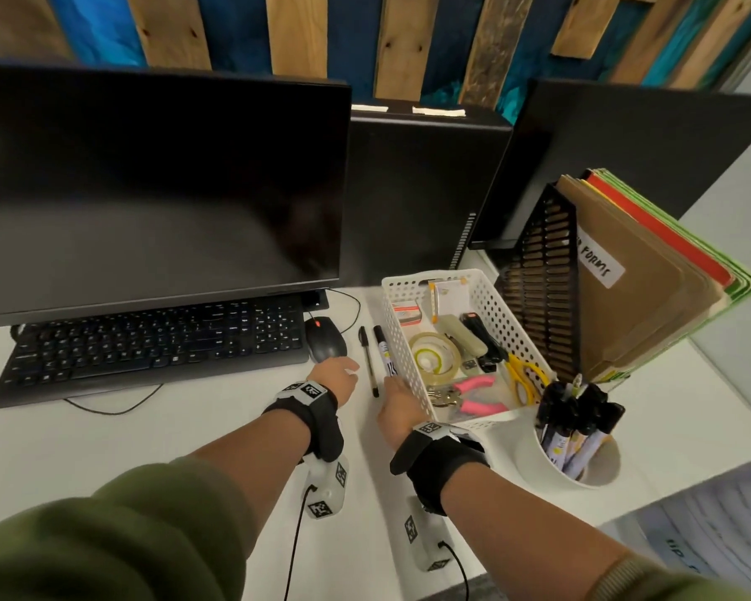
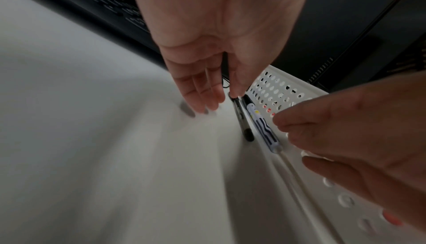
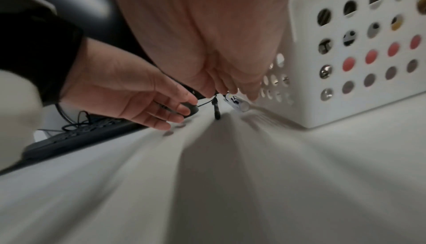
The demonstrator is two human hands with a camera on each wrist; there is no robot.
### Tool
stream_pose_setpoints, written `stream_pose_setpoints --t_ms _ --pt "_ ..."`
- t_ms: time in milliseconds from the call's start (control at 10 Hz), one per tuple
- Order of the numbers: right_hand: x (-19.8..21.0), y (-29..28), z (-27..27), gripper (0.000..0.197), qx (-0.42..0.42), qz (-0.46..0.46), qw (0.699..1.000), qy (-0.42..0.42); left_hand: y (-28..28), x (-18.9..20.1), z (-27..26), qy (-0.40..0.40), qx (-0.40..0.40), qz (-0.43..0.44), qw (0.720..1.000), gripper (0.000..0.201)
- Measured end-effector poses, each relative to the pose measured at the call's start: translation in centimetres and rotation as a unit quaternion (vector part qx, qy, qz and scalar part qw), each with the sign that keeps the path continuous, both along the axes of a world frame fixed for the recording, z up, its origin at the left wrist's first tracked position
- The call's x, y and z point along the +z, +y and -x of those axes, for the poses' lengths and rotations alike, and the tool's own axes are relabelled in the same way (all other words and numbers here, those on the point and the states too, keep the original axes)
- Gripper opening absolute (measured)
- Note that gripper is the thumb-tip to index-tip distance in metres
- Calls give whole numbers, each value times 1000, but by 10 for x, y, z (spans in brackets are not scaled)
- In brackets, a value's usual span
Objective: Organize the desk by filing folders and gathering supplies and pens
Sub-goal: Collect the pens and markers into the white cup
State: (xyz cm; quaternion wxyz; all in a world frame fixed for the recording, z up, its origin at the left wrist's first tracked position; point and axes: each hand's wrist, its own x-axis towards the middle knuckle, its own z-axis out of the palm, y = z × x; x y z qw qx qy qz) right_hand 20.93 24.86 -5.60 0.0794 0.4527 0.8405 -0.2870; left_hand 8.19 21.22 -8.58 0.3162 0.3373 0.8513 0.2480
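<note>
On the white desk [image 1: 105, 448], between the mouse [image 1: 325, 340] and the white basket [image 1: 402, 357], lie a thin black pen [image 1: 368, 362] and a thicker marker [image 1: 384, 351] – side by side, the marker just beside the basket wall; the left hand [image 1: 334, 377] hovers near the pen, fingers straight and loosely together, holding nothing; the right hand [image 1: 397, 403] reaches over the marker's near end, fingers extended, though whether they touch it I cannot tell; folders [image 1: 638, 275] stand in the black file rack [image 1: 538, 288] – more markers fill the white cup [image 1: 534, 461].
</note>
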Motion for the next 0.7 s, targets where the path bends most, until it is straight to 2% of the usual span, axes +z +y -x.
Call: stream_pose_setpoints --t_ms 100,200,300,400,500,600,700 --pt "-10 1 13 46 -24 -8 999 -23 9 -2 1 -2 -52 2 999 39" --pt "-34 10 28 28 -46 -105 993 27 17 -4 0 -4 -106 16 994 45" --pt "-63 20 24 23 -96 -227 968 42 23 -6 2 36 -146 55 987 45" --pt "-53 12 29 24 -137 -202 955 169 27 -4 3 83 -148 67 983 39" --pt "-38 8 37 11 -172 -42 978 109 29 -2 2 137 -148 100 974 33" --pt "-14 -1 26 20 -114 -48 992 -39 25 -3 3 155 -142 143 967 30" --pt "-21 3 14 42 -73 -141 985 -72 18 -7 7 128 -106 136 977 39"
